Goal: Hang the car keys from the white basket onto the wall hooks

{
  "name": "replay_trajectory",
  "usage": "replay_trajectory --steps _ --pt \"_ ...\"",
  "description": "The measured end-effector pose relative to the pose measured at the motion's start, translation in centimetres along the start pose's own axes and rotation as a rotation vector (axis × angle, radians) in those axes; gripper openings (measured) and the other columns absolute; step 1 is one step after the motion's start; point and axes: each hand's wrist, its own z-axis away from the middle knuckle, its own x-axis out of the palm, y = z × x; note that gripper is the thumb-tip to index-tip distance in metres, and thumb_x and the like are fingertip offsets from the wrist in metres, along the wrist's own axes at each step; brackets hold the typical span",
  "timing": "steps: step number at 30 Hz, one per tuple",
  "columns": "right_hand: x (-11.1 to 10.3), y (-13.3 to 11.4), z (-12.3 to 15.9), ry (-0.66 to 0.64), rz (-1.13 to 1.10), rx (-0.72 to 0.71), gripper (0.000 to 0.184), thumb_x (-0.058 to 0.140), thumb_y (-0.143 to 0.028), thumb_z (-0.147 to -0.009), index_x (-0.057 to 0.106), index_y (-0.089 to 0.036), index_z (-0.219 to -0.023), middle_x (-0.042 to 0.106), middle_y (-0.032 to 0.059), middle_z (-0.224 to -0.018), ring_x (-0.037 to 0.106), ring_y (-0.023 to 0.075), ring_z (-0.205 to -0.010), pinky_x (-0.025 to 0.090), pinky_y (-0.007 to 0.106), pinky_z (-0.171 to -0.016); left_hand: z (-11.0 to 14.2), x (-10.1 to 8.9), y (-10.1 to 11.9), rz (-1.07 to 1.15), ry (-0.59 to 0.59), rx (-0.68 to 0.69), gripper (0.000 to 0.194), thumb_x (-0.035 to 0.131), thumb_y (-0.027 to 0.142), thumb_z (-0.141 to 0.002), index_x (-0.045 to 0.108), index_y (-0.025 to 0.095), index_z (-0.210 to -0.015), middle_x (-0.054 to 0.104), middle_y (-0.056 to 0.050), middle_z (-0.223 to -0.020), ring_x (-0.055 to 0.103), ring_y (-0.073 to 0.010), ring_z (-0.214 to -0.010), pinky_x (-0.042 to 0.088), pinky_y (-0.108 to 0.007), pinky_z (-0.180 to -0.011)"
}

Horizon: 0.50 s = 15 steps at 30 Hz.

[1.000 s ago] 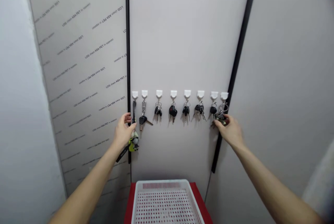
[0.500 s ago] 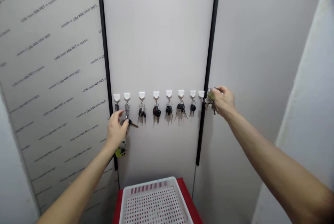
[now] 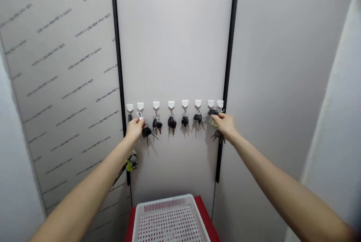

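Observation:
My left hand pinches a silver snap clip just under the second hook from the left, and black-headed keys dangle from it. Whether the clip is fully off its hook I cannot tell. Below that hand, a lime-green charm with a grey figure hangs from the leftmost hook. My right hand is closed around a bunch of keys that droops beneath its fingers. Its fingertips are at a black-headed key under the second hook from the right.
Between my hands, several key bunches hang from white hooks on a pale panel. Black vertical strips flank the panel. Below stands a white perforated basket on a red surface.
My left hand has gone from the leftmost strap to the second clip, pulling its keys rightward. My right hand took the rightmost key bunch off its hook, then moved back left with it.

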Motion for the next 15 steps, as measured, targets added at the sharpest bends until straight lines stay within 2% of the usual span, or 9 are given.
replay_trajectory --steps 4,5,7,9,11,14,15 --pt "-2.3 -2.2 -1.5 0.068 0.111 0.004 0.022 0.047 -0.035 -0.054 0.053 -0.014 -0.053 0.044 -0.0023 -0.045 0.037 0.0073 -0.042 0.025 0.018 -0.038 -1.4 -1.6 2.0 -0.154 0.176 0.134 0.019 0.039 0.031 -0.060 0.046 0.015 -0.054 0.043 0.004 -0.046 0.039 -0.0066 -0.043 0.029 -0.018 -0.045" --pt "-2.8 -3.0 -1.8 0.060 0.110 -0.008 0.021 0.048 -0.034 -0.054 0.054 -0.014 -0.054 0.045 -0.0020 -0.045 0.037 0.0073 -0.042 0.025 0.018 -0.038 -1.7 -1.8 2.6 -0.180 0.187 0.150 0.020 0.038 0.031 -0.061 0.046 0.015 -0.053 0.042 0.004 -0.046 0.038 -0.0067 -0.043 0.028 -0.018 -0.044" --pt "-3.3 -4.6 -1.6 -0.011 0.064 -0.029 0.019 0.049 -0.032 -0.054 0.054 -0.014 -0.055 0.045 -0.0018 -0.045 0.036 0.0067 -0.041 0.025 0.019 -0.038 -1.9 -1.6 3.4 -0.232 0.136 0.173 0.021 0.037 0.032 -0.062 0.045 0.015 -0.052 0.041 0.004 -0.045 0.037 -0.0071 -0.042 0.027 -0.019 -0.044" --pt "-3.0 -5.6 -0.5 -0.157 0.001 -0.038 0.017 0.049 -0.029 -0.054 0.053 -0.013 -0.055 0.045 -0.0019 -0.046 0.036 0.0060 -0.041 0.026 0.018 -0.038 -1.3 -0.8 3.5 -0.303 0.028 0.198 0.023 0.037 0.034 -0.062 0.046 0.014 -0.053 0.042 0.003 -0.047 0.038 -0.0081 -0.045 0.028 -0.020 -0.045" --pt "-1.8 -5.6 1.9 -0.367 -0.044 -0.004 0.015 0.049 -0.028 -0.055 0.052 -0.014 -0.054 0.045 -0.0024 -0.047 0.035 0.0053 -0.041 0.027 0.018 -0.039 0.0 0.5 2.8 -0.379 -0.049 0.233 0.023 0.039 0.034 -0.062 0.049 0.014 -0.056 0.046 0.001 -0.054 0.042 -0.0097 -0.052 0.031 -0.021 -0.050" --pt "1.4 -3.2 7.6 -0.735 -0.113 0.154 0.014 0.045 -0.030 -0.058 0.047 -0.017 -0.053 0.040 -0.0046 -0.045 0.032 0.0046 -0.039 0.025 0.018 -0.038 2.0 2.9 0.9 -0.452 -0.078 0.303 0.021 0.042 0.030 -0.061 0.051 0.013 -0.055 0.048 -0.002 -0.069 0.044 -0.0115 -0.067 0.033 -0.022 -0.060" --pt "2.6 -1.8 9.9 -0.802 -0.116 0.193 0.014 0.043 -0.029 -0.059 0.045 -0.018 -0.051 0.037 -0.0052 -0.042 0.031 0.0048 -0.038 0.025 0.018 -0.037 2.3 3.6 0.4 -0.457 -0.084 0.310 0.021 0.041 0.030 -0.061 0.050 0.013 -0.053 0.048 -0.002 -0.069 0.044 -0.0114 -0.067 0.033 -0.022 -0.061"
